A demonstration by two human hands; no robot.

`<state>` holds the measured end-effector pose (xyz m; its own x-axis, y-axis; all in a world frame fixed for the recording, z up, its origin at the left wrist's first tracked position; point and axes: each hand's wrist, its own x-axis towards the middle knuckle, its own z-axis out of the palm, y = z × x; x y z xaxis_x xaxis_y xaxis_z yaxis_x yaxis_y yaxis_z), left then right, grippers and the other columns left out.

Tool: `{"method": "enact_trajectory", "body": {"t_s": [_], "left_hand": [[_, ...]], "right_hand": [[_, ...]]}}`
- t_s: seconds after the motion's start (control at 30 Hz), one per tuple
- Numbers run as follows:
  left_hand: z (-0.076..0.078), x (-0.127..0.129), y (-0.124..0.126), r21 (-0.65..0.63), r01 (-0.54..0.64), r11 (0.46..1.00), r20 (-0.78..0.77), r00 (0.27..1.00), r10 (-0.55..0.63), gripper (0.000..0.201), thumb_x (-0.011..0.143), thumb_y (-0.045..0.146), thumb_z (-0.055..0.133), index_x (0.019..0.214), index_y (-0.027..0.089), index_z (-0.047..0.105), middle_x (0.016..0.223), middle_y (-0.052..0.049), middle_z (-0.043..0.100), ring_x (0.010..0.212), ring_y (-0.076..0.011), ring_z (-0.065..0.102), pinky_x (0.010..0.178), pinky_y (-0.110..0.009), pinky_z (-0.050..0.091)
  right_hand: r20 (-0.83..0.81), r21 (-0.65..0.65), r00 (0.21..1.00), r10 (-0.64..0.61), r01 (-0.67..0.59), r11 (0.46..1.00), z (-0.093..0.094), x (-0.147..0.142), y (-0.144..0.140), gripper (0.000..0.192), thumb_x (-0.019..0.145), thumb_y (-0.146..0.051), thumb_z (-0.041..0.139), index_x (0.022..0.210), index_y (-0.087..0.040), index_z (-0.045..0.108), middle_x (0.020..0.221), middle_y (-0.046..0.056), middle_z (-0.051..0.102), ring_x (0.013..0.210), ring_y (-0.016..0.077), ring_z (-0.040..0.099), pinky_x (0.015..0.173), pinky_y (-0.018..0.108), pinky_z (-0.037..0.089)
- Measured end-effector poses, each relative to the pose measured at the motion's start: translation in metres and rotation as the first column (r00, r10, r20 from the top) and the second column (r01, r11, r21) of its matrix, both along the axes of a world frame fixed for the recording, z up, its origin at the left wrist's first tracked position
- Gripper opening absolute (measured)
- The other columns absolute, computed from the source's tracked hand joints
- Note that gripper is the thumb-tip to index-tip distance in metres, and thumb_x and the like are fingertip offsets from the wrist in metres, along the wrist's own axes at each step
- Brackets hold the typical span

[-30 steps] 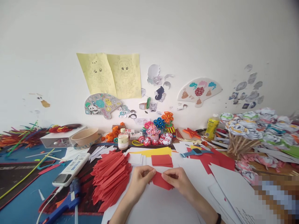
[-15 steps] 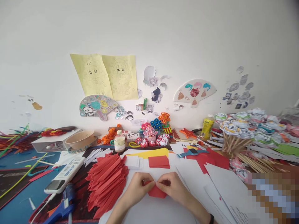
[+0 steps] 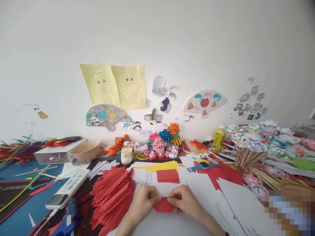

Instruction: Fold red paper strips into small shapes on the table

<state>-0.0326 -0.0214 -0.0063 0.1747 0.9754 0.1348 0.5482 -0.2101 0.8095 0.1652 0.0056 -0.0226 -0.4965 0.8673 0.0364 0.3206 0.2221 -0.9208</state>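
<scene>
My left hand (image 3: 144,200) and my right hand (image 3: 183,200) both pinch a small piece of red paper (image 3: 163,206) between them, pressing it on the white sheet (image 3: 169,224) near the table's front edge. The fingertips meet at the paper's top edge. Just left of my left hand lies a heap of folded red paper strips (image 3: 112,191). A small stack of red paper squares (image 3: 168,175) sits right behind my hands, with white squares (image 3: 140,175) beside it.
A blue glue gun (image 3: 64,221) and a white remote control (image 3: 67,188) lie at the left. A small bottle (image 3: 126,153), paper flowers (image 3: 162,144), a brown bowl (image 3: 85,150), a yellow glue bottle (image 3: 218,139) and wrapped sticks (image 3: 256,144) crowd the back and right.
Both hands have drawn nearer to me and lowered the red paper flat onto the white sheet, with its top edge folded down. The view has shifted slightly.
</scene>
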Motion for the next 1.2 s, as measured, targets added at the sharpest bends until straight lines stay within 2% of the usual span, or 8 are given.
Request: {"method": "enact_trajectory", "body": {"t_s": [0.23, 0.47, 0.63, 0.77, 1.0, 1.2], "left_hand": [[-0.001, 0.008, -0.004, -0.007, 0.003, 1.0, -0.023, 1.0, -0.003, 0.016, 0.071, 0.023, 0.06, 0.06, 0.013, 0.065, 0.051, 0.003, 0.051, 0.052, -0.0093, 0.038, 0.049, -0.019, 0.027], [-0.003, 0.006, -0.003, 0.011, -0.056, 0.998, -0.05, 0.997, 0.057, 0.016, 0.071, 0.023, 0.06, 0.061, 0.013, 0.067, 0.053, 0.002, 0.056, 0.052, -0.0096, 0.04, 0.052, -0.02, 0.03], [-0.005, 0.006, -0.005, 0.0, -0.039, 0.999, -0.059, 0.997, 0.039, 0.015, 0.07, 0.024, 0.061, 0.062, 0.013, 0.068, 0.053, 0.002, 0.058, 0.053, -0.0099, 0.042, 0.053, -0.019, 0.031], [-0.004, 0.006, -0.005, -0.012, -0.024, 1.0, -0.076, 0.997, 0.023, 0.016, 0.071, 0.024, 0.059, 0.064, 0.014, 0.069, 0.056, 0.001, 0.06, 0.054, -0.0105, 0.043, 0.053, -0.02, 0.032], [0.0, 0.006, -0.006, -0.002, -0.032, 0.999, -0.106, 0.994, 0.032, 0.018, 0.072, 0.023, 0.055, 0.064, 0.014, 0.067, 0.054, 0.002, 0.055, 0.053, -0.0106, 0.04, 0.053, -0.02, 0.031], [0.001, 0.006, -0.008, 0.003, -0.007, 1.0, -0.122, 0.993, 0.008, 0.018, 0.072, 0.021, 0.052, 0.06, 0.014, 0.064, 0.052, 0.004, 0.047, 0.053, -0.01, 0.038, 0.052, -0.02, 0.029]], "right_hand": [[0.096, 0.121, 0.987, -0.127, 0.115, 0.986, 0.0, 0.001, -0.002, 0.018, 0.068, -0.015, 0.053, 0.051, -0.015, 0.06, 0.039, -0.003, 0.051, 0.036, 0.0109, 0.051, 0.041, 0.018, 0.035], [0.069, 0.039, 0.984, -0.165, 0.163, 0.986, 0.006, 0.003, 0.0, 0.019, 0.07, -0.025, 0.059, 0.054, -0.015, 0.061, 0.042, -0.001, 0.056, 0.038, 0.0122, 0.052, 0.042, 0.02, 0.038], [0.094, 0.096, 0.979, -0.18, 0.171, 0.981, 0.003, 0.003, 0.001, 0.023, 0.068, -0.025, 0.06, 0.048, -0.017, 0.052, 0.042, -0.002, 0.054, 0.038, 0.0119, 0.052, 0.042, 0.019, 0.036], [0.118, 0.088, 0.976, -0.181, 0.171, 0.981, 0.0, 0.003, 0.003, 0.023, 0.067, -0.025, 0.059, 0.047, -0.017, 0.05, 0.042, -0.002, 0.053, 0.036, 0.0114, 0.051, 0.04, 0.019, 0.035], [0.076, 0.095, 0.985, -0.153, 0.146, 0.985, 0.004, 0.004, 0.004, 0.025, 0.071, -0.031, 0.057, 0.051, -0.016, 0.055, 0.045, -0.002, 0.054, 0.038, 0.0119, 0.05, 0.042, 0.021, 0.035], [0.102, 0.175, 0.979, -0.176, 0.157, 0.972, 0.009, 0.004, 0.004, 0.027, 0.075, -0.03, 0.054, 0.053, -0.016, 0.06, 0.047, 0.001, 0.057, 0.044, 0.0145, 0.051, 0.048, 0.024, 0.037]]}}
